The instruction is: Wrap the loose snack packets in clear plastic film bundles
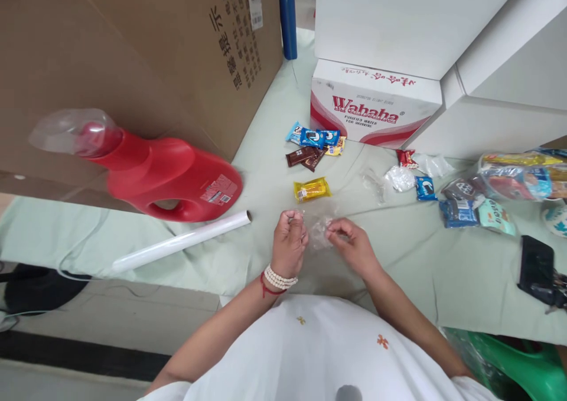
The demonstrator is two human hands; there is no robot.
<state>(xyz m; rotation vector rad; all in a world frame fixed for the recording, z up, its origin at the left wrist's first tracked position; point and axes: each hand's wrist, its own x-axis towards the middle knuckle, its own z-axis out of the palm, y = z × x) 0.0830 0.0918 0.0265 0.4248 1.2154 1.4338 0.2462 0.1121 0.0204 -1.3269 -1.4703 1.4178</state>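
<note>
Both my hands meet over the pale green cloth (398, 253) near its front edge. My left hand (289, 243), with a bead bracelet on the wrist, is closed in a pinch on one side of a small clear plastic bag (318, 231). My right hand (349, 244) pinches the bag's other side. The bag looks crumpled between them; I cannot make out anything inside it. A yellow snack packet (312, 189) lies just beyond my hands. Farther back sits a small pile of blue and brown snack packets (313, 145).
A red detergent jug (163, 176) lies on its side at left, a white roll (181, 241) in front of it. Big cardboard box (133, 52) behind. Wahaha carton (376, 108) and white boxes at back. More wrapped snacks (478, 203) and a black device (535, 268) at right.
</note>
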